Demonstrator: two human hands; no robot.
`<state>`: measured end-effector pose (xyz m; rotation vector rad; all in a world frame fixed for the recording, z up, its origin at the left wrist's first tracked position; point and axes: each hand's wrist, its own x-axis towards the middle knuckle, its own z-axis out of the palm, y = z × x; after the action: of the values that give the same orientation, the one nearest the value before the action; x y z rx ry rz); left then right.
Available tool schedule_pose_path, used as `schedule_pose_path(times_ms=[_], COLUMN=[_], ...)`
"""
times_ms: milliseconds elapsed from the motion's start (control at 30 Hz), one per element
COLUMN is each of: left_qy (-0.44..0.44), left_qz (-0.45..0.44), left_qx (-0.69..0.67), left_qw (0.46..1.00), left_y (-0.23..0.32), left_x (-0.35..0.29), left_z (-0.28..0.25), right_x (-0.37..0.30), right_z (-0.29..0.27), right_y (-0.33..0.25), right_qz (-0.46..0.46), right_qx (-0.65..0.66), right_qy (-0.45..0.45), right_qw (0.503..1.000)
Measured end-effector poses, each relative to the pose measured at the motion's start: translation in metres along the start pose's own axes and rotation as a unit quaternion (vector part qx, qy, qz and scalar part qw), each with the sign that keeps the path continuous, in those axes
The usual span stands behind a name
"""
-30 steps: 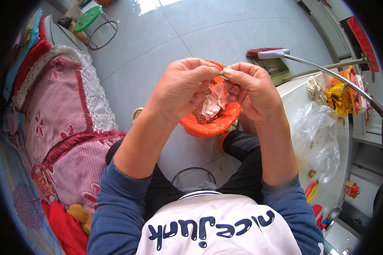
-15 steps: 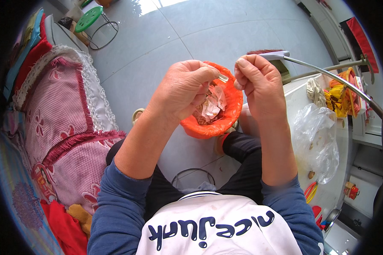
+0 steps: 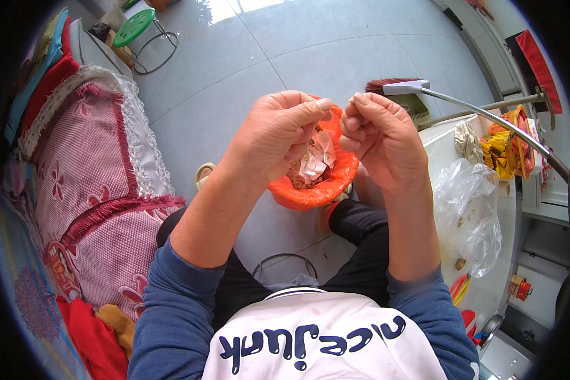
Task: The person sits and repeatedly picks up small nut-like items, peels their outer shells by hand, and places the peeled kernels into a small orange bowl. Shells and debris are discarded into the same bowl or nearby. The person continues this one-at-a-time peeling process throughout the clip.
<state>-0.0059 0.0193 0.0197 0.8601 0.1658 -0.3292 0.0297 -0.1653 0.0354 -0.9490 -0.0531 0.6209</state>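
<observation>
My left hand [image 3: 282, 130] is closed in a pinch, with the thumb pressed toward the forefinger. The small item between them is hidden from above. Close beside it, my right hand [image 3: 380, 133] also pinches thumb and forefinger together; a tiny pale bit may show at the tips, too small to name. A narrow gap parts the two hands. Below them stands a waste bin lined with an orange bag [image 3: 303, 197]. Crumpled pale pink paper [image 3: 315, 163] and brownish scraps lie inside it. My left hand and wrist cover part of the bin's rim.
On the right, a white table [image 3: 442, 151] holds a clear plastic bag [image 3: 467, 212], a bundle of white cloth gloves [image 3: 467, 140] and yellow packets [image 3: 501, 151]. A broom [image 3: 405, 87] and dustpan stand behind. A pink-covered sofa [image 3: 95, 183] is left; a green stool [image 3: 134, 26] stands far left.
My two hands have come closer together, the right moving slightly left. The small shiny, pale strip that showed at my left fingertips is now out of sight behind the thumb.
</observation>
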Motion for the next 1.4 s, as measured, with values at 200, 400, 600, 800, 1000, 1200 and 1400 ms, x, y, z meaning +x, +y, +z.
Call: schedule_pose_path(times_ms=[200, 400, 600, 800, 1000, 1200, 1400], left_qy=[-0.004, 0.005, 0.007, -0.007, 0.0, -0.028, -0.055], left_qz=[0.022, 0.023, -0.026, -0.064, -0.08, -0.072, -0.053], left_qx=[0.026, 0.044, -0.005, -0.055, -0.056, -0.15, -0.293], left_qw=[0.999, 0.999, 1.0, 0.996, 0.995, 0.986, 0.953], left_y=[0.0, -0.002, 0.0, 0.003, 0.003, 0.0, -0.003], left_x=[-0.001, -0.002, 0.0, 0.002, 0.0, 0.007, 0.011], left_z=[0.001, 0.003, 0.001, -0.001, 0.002, -0.01, -0.013], right_x=[0.0, -0.002, -0.002, -0.005, -0.004, -0.034, -0.081], right_z=[0.003, 0.008, 0.006, 0.008, 0.011, 0.036, 0.082], right_y=[0.003, 0.008, 0.001, -0.002, 0.002, -0.012, -0.053], right_qz=[0.019, -0.012, -0.01, -0.118, -0.141, -0.172, -0.314], right_qx=[-0.161, -0.205, -0.203, -0.307, -0.372, -0.362, -0.275], right_qy=[0.078, 0.066, 0.085, 0.01, 0.018, 0.001, -0.412], right_qw=[0.984, 0.977, 0.975, 0.944, 0.917, 0.916, 0.81])
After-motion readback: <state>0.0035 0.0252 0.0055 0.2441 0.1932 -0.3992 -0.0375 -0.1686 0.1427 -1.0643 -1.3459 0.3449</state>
